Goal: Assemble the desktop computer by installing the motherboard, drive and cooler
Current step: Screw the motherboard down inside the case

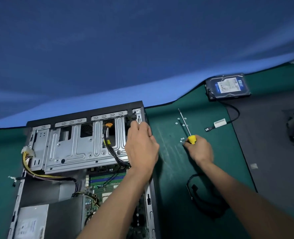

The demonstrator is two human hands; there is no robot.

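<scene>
Head view: your left hand grips the drive cage; right-hand fingers hold the screwdriver at three o'clock. Its tip may scatter those loose screws.

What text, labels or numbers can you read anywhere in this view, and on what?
None is legible.
Hard drive label: blue and white print, too blurred to read.
White tag on the drive's cable: too small.
Power supply sticker in the case: blurred.
Motherboard markings: too small.
</scene>
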